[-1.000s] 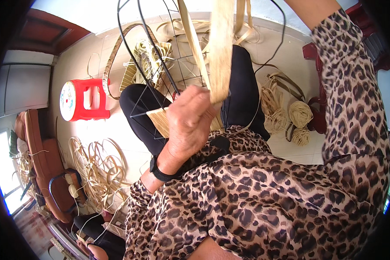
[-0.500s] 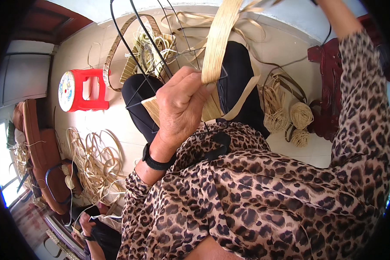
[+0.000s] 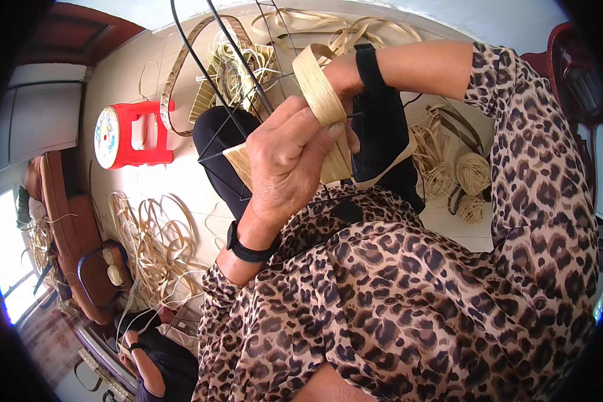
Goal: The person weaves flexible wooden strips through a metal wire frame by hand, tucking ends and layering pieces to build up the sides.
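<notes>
A wide, flat straw-coloured strip (image 3: 318, 87) loops up from a black wire frame (image 3: 240, 55) resting over my lap. My left hand (image 3: 285, 151) is closed on the strip, thumb and fingers pinching its lower end. Behind the loop, my right hand (image 3: 342, 77) reaches down into the frame, close to the left fingers. Most of its fingers are hidden by the strip and the left hand. Flat straw-coloured material (image 3: 336, 164) spans part of the frame beneath my hands.
A red stool (image 3: 144, 137) stands at left. Coiled strips (image 3: 157, 248) lie below it, beside another person's hands (image 3: 130, 345). A handled basket (image 3: 204, 100) with pale strands sits beyond my knee. Cord balls (image 3: 472, 173) lie right, near dark red furniture (image 3: 576, 74).
My right hand has come down from the upper right to the frame, behind the strip. The strip, stretched upward before, now bends over in a loop. My left hand keeps its pinch.
</notes>
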Demonstrator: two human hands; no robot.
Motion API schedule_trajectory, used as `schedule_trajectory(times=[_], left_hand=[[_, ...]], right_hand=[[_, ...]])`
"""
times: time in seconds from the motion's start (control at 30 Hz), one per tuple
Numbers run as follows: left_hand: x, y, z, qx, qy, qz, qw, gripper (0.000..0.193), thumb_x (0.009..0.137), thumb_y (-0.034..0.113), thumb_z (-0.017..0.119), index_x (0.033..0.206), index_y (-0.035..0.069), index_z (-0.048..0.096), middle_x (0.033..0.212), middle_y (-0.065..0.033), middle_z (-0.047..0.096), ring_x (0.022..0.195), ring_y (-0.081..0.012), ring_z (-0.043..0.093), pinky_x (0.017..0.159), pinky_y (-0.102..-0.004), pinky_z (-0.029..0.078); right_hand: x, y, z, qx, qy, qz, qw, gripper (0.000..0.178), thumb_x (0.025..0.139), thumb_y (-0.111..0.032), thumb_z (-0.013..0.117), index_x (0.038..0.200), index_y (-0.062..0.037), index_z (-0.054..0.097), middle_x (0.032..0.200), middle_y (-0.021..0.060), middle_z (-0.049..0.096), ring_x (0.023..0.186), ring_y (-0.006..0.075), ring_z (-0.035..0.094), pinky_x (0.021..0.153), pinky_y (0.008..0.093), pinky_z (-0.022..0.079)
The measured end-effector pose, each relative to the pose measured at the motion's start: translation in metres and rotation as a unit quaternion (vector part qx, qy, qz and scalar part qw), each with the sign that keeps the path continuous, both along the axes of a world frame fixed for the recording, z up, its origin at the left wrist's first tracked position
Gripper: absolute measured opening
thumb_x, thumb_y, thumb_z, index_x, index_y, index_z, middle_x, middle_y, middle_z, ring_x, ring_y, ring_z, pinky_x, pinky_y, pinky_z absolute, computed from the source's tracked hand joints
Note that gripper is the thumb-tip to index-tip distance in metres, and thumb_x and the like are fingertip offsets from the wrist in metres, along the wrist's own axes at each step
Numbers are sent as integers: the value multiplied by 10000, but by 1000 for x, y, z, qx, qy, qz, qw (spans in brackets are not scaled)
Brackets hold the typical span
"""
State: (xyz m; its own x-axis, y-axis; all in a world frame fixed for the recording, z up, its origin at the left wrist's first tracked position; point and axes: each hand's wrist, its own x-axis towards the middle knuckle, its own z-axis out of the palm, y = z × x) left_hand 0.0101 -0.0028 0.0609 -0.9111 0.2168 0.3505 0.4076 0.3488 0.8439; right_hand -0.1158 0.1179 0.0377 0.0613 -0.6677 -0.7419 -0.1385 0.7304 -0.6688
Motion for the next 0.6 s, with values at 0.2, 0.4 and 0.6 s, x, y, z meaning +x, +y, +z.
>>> schedule_trajectory(times=[0.2,0.4,0.6], left_hand=[[0,4,-4,10,13,5,1000,164,770,-21,619,934,-33,624,899,-83,630,804,-139,601,707,-239,469],[3,-1,-9,2,91,7,996,144,653,-64,657,765,-5,587,699,-96,510,600,-243,519,528,-305,407],[11,-2,2,-7,38,-8,999,121,755,-49,608,873,-27,624,820,-93,604,725,-174,583,646,-237,439]], right_hand=[[-19,6,-50,-246,167,-54,953,287,716,-188,639,955,-31,634,848,114,639,764,205,537,739,313,423],[-59,-61,-18,-343,453,-53,821,237,749,-249,548,725,-28,628,646,138,595,609,245,569,589,365,450],[-224,17,21,-114,789,-220,563,286,747,-302,523,753,-51,659,736,149,639,713,301,626,644,380,496]])
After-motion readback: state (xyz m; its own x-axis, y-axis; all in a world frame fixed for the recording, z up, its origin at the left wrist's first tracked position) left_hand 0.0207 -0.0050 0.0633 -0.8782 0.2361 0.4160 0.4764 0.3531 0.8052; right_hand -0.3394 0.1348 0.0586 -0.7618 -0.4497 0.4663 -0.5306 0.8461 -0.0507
